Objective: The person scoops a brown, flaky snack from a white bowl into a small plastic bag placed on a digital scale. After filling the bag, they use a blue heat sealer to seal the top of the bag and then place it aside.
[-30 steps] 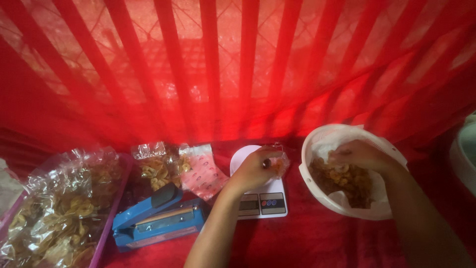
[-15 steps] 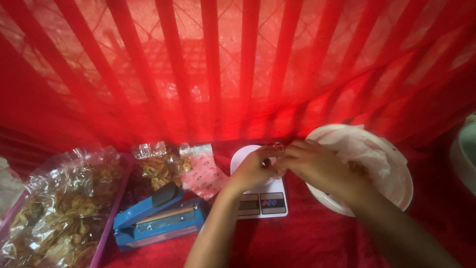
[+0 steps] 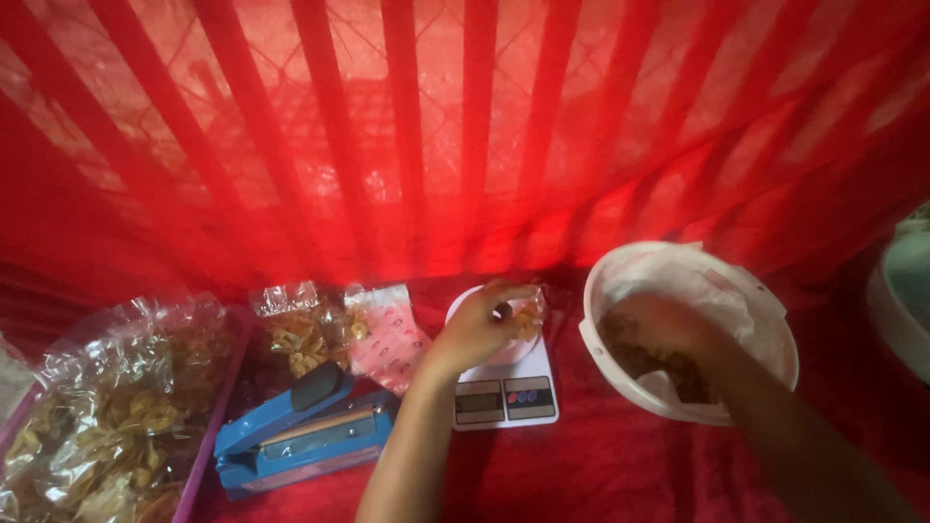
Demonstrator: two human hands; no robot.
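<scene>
Left hand: my left hand [image 3: 481, 324] rests over the round plate of the small white kitchen scale [image 3: 506, 383]. Its grip is pinched on the open mouth of a small clear bag of chips [image 3: 528, 315], holding it upright on the scale.

Right hand: my right hand [image 3: 668, 329] is down inside the white bowl [image 3: 746, 291], among the brown fried chips [image 3: 639, 358]. It is blurred, so I cannot tell whether that grip is spread or closed on any chips.

Where the bag is: on the scale plate, just left of the bowl, with my left fingers touching its rim.

How the bag should handle: I judge it very light, soft and crinkly, with slippery film. The best hold is at the top edge, pinching the film, not the filled bottom. The chips inside look brittle and would likely crack if squeezed.

Bowl: lined with a thin white plastic sheet, standing just right of the scale on the red cloth [image 3: 601, 465].

To the left: a blue impulse bag sealer [image 3: 300, 436] lies near the scale. Behind it are filled clear chip packets [image 3: 300, 334] and a pink-printed packet [image 3: 387, 339]. Farther left, a purple tray [image 3: 208, 436] holds large clear bags of chips [image 3: 107, 407].

Behind: a red curtain [image 3: 465, 136] with darker vertical stripes.
</scene>
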